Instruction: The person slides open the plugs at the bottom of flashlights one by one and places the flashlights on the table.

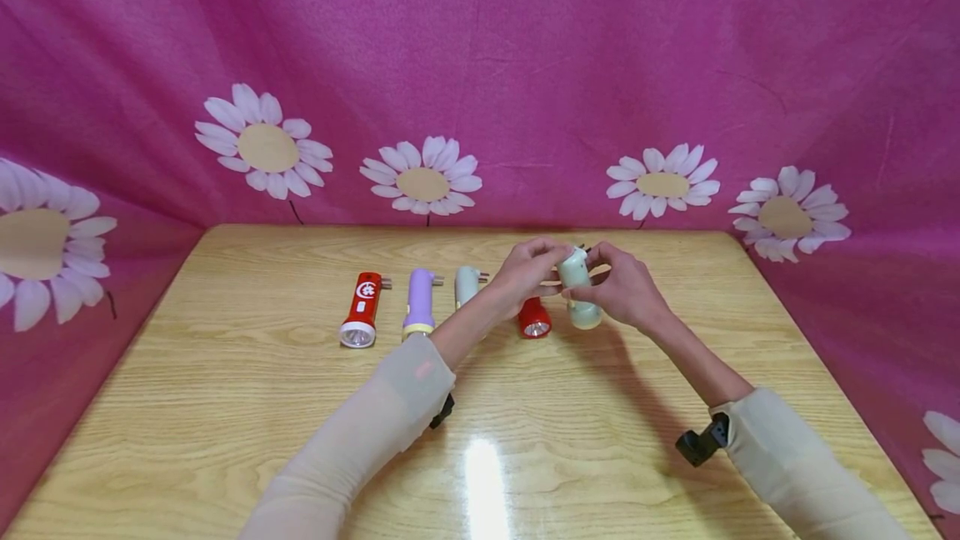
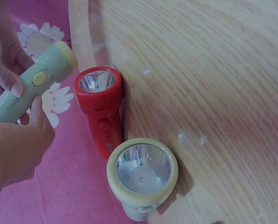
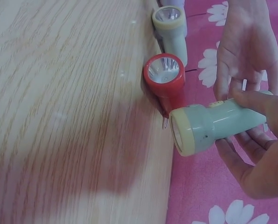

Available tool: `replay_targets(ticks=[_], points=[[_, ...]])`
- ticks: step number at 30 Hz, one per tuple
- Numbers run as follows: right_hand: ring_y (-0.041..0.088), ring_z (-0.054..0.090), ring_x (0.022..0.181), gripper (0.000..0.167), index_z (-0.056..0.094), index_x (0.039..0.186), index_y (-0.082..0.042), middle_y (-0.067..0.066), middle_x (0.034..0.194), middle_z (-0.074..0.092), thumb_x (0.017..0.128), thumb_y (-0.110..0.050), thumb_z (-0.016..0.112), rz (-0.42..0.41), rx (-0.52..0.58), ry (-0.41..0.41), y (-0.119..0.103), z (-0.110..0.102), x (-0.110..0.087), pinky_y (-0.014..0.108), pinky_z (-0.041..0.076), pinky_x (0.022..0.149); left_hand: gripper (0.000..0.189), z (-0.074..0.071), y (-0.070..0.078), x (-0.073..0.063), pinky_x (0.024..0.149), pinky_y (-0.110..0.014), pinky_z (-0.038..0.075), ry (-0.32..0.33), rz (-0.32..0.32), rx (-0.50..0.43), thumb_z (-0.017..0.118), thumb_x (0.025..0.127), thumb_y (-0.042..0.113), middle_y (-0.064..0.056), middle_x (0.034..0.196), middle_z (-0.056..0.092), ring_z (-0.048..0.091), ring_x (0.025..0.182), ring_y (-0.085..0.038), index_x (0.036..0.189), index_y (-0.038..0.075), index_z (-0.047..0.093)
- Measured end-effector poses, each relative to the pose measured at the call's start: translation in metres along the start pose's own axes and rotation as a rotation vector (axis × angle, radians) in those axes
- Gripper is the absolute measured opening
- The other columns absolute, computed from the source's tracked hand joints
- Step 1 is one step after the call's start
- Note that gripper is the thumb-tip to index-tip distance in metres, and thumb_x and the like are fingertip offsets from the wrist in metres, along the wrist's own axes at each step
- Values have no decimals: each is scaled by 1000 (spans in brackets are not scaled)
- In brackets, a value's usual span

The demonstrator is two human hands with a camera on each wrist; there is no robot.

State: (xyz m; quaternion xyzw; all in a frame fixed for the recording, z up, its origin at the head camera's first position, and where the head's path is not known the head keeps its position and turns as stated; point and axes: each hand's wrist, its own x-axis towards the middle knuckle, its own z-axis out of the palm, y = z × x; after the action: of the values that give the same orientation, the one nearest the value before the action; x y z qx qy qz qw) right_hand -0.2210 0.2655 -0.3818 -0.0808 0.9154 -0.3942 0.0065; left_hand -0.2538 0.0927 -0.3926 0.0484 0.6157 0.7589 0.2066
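Note:
My right hand (image 1: 621, 292) holds a light green flashlight (image 1: 576, 275) with a cream rim, its thumb on one side and fingers on the other. The flashlight is raised over the table, lens end toward me, its plug prongs (image 1: 583, 249) sticking out at the far end. My left hand (image 1: 527, 275) is at the flashlight's tail, its fingers fairly straight and touching it. In the left wrist view, a yellow oval switch (image 2: 39, 78) shows on the body. Beside the hands lies a red flashlight (image 1: 535, 319), its rear covered by the left hand in the head view.
Left of it lie a pale green flashlight (image 1: 467, 283), a purple one (image 1: 420, 298) and a red one with a white rim (image 1: 362, 308), prongs out to the right. My left forearm partly covers the pale green and purple ones. A pink flowered cloth (image 1: 540, 90) surrounds the wooden table (image 1: 225, 440).

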Motion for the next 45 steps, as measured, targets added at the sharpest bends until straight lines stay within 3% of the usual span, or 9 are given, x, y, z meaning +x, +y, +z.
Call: replay_targets(ticks=[15, 29, 34, 45], points=[[38, 68, 99, 43, 55, 108, -1, 19, 116, 63, 81, -19, 83, 18, 43, 0, 1, 3, -1, 49, 56, 84, 25, -3, 3, -2, 91, -38, 55, -60, -51, -5, 62, 100, 26, -7, 109, 64, 61, 110, -34, 114, 5, 63], [37, 67, 101, 41, 55, 109, 0, 19, 121, 61, 83, -18, 80, 58, 84, 43, 0, 0, -3, 40, 57, 80, 38, 7, -4, -6, 88, -41, 56, -8, 21, 117, 79, 85, 7, -8, 101, 62, 63, 84, -17, 114, 4, 53], [37, 67, 101, 40, 54, 109, 0, 19, 122, 61, 83, -18, 79, 57, 78, 51, -1, 1, -2, 39, 56, 80, 39, 9, -4, -6, 81, -35, 58, 1, 34, 131, 79, 85, 6, -7, 101, 61, 63, 84, -17, 115, 3, 54], [37, 65, 104, 42, 56, 114, 1, 17, 120, 61, 84, -18, 78, 49, 95, 27, 0, 1, -4, 43, 55, 84, 39, 7, -5, -3, 80, -32, 59, -10, 38, 93, 76, 86, 1, -9, 101, 65, 65, 90, -19, 120, -1, 57]])
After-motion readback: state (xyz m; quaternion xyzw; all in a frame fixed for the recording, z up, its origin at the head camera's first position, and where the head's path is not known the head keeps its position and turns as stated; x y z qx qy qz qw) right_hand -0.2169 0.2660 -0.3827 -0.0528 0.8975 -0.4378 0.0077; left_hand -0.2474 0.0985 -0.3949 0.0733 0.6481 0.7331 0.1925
